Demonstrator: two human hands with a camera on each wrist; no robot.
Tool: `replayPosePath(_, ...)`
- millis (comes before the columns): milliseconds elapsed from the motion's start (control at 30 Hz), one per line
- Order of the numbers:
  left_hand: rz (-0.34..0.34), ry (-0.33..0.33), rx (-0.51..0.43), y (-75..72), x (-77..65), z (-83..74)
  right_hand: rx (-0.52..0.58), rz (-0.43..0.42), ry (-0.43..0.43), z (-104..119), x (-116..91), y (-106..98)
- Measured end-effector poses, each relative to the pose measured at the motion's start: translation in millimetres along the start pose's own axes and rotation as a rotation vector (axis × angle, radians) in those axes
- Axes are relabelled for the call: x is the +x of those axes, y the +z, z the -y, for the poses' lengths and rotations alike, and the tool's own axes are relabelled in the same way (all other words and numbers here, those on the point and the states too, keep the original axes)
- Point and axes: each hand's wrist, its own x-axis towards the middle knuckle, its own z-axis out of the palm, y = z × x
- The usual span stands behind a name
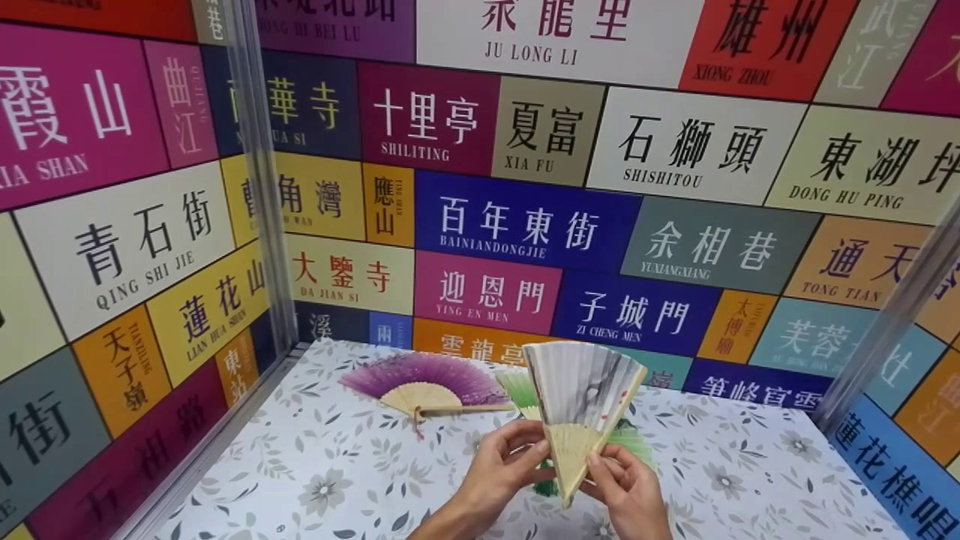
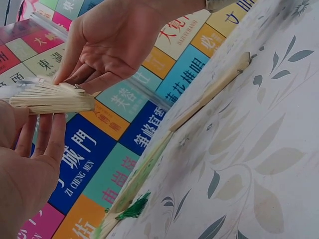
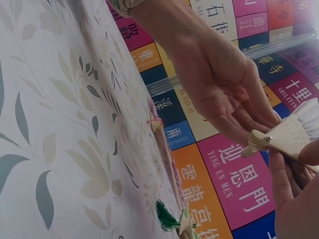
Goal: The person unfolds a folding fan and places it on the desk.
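A partly spread folding fan (image 1: 581, 386), with pale grey painted cloth, small red marks and light wooden ribs, is held upright above the table. My left hand (image 1: 501, 474) pinches its left side near the lower ribs. On the other side my right hand (image 1: 631, 491) grips the ribs between thumb and fingers. The right wrist view shows the metal pivot on the fan's ribs (image 3: 283, 139), close to both hands' fingertips. Behind it a green fan (image 1: 634, 444) lies on the table, mostly hidden; its green tassel (image 2: 134, 206) shows in the left wrist view.
A purple fan (image 1: 450, 373) lies spread on the table at the back left, with a reddish tassel at its pivot. White cloth with grey leaves and flowers covers the table (image 1: 322, 450). Colourful panels of place names (image 1: 525, 217) wall it in at the back and sides.
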Motion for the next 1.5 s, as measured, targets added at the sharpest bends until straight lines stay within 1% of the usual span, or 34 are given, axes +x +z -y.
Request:
replayPosePath(267, -0.010, -0.015, -0.016, -0.8, 0.2, -1.4, 0.029, -0.038, 0.001, -0.8, -0.5, 0.1)
replayPosePath(533, -0.043, -0.045, -0.028, -1.7, 1.2, -3.0, 0.052, -0.059, 0.005, -1.6, -0.7, 0.3)
replayPosePath(667, -0.043, -0.049, -0.034, -1.7, 1.4, -3.4, 0.066, -0.059, 0.013, -2.1, -1.0, 0.5)
replayPosePath(800, -0.042, -0.037, -0.041, -1.2, 1.4, -3.2, 0.072, -0.055, 0.015, -2.9, -1.0, 0.3)
replayPosePath(1033, -0.061, -0.041, -0.037, -1.9, 2.1, -2.2, 0.079, -0.064, 0.006, -4.2, -1.4, 1.1)
replayPosePath(1333, -0.071, -0.048, -0.036, -2.7, 2.5, -1.3, 0.070, -0.028, -0.011, -5.9, -0.5, -0.9)
replayPosePath(1500, -0.088, -0.055, -0.042, -2.5, 3.3, -1.1, 0.083, -0.032, -0.008, -6.0, -0.4, -0.4)
